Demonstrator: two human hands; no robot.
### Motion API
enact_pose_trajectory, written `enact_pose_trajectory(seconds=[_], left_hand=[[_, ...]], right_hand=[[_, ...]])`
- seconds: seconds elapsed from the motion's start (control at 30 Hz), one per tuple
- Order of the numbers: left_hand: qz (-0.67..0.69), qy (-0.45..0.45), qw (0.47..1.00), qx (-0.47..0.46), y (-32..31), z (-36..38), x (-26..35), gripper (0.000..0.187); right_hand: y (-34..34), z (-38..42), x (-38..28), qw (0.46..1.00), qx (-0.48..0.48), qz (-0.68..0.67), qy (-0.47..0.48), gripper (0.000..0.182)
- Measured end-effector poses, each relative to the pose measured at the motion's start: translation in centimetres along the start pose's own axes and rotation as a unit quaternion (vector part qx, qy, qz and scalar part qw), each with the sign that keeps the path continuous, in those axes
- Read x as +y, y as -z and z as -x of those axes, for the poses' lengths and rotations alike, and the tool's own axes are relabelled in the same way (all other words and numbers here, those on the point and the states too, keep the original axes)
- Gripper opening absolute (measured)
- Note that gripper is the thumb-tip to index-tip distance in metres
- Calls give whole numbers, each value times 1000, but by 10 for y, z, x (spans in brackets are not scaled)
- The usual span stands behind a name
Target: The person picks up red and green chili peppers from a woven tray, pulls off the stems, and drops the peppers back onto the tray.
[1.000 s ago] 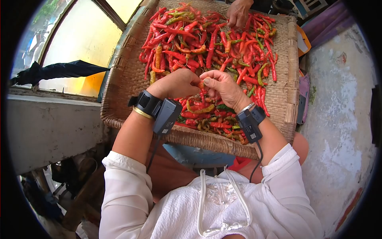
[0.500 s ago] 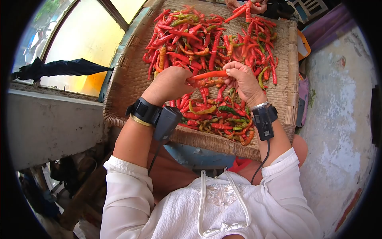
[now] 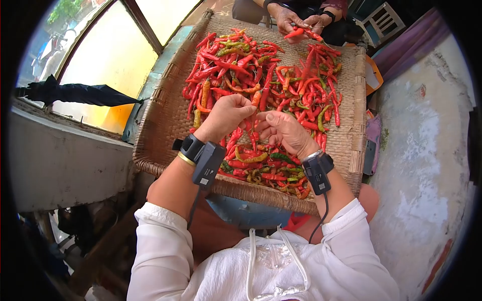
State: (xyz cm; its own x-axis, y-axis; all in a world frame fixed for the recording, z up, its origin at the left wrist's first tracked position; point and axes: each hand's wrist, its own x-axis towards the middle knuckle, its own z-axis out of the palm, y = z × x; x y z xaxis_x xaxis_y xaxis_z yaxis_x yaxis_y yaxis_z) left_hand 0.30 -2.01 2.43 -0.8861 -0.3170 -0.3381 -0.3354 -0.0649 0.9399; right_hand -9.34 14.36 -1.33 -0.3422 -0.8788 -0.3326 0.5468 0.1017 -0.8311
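Note:
Both hands are over a woven basket tray [image 3: 165, 120] spread with red, orange and green chili peppers [image 3: 236, 65]. My left hand [image 3: 228, 118] is closed, its thumb and fingers pressed around a chili pepper [image 3: 256, 98] whose orange-red end sticks out past the fingertips. Close on its right, my right hand [image 3: 285, 131] has thumb and forefinger pinched together near the left fingertips. Whatever lies in that pinch is too small to make out. Below the hands, a nearer heap of chili peppers [image 3: 266, 160] includes green and yellowish ones.
Across the tray, another person's hands [image 3: 301, 22] hold red chili peppers. A folded dark umbrella [image 3: 85, 93] lies along the window ledge at left. A white slatted chair [image 3: 384, 22] stands at the back right. The tray's thick woven rim [image 3: 261, 195] runs close to my lap.
My hands have come closer together, and the long red chili pepper no longer stretches between them. The view has shifted, showing more of the other person's hands.

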Motion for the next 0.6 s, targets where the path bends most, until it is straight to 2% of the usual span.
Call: enact_pose_trajectory(seconds=[0.07, 0.1, 0.17, 0.2, 0.3, 0.4, 0.43, 0.47, 0.6], left_hand=[[68, 25, 997, -13, -4, -7, -7, 13], [54, 24, 998, -16, -4, -9, -11, 14], [40, 21, 999, -23, -6, -6, -7, 15], [54, 28, 998, 5, -7, -2, -2, 16], [67, 23, 997, 29, -3, 0, -3, 19], [70, 15, 997, 23, -1, 2, -5, 17], [79, 20, 996, 20, -2, 2, -6, 17], [89, 25, 996, 17, -2, 2, -8, 16], [69, 24, 997, -12, -7, 2, -7, 14]], right_hand=[[-6, -4, 8, 990, -25, 139, -21, 23], [-6, -6, 7, 990, -24, 141, -17, 23], [-4, -5, 4, 994, 7, 95, -47, 19], [1, -5, -1, 994, 12, 97, -43, 19], [29, -12, -29, 990, 108, -60, 74, 14], [51, -19, -51, 963, 197, -124, 136, 26], [50, -18, -53, 964, 212, -93, 131, 33], [44, -14, -53, 969, 212, -68, 112, 30], [0, 4, -28, 981, 112, 158, 9, 29]])
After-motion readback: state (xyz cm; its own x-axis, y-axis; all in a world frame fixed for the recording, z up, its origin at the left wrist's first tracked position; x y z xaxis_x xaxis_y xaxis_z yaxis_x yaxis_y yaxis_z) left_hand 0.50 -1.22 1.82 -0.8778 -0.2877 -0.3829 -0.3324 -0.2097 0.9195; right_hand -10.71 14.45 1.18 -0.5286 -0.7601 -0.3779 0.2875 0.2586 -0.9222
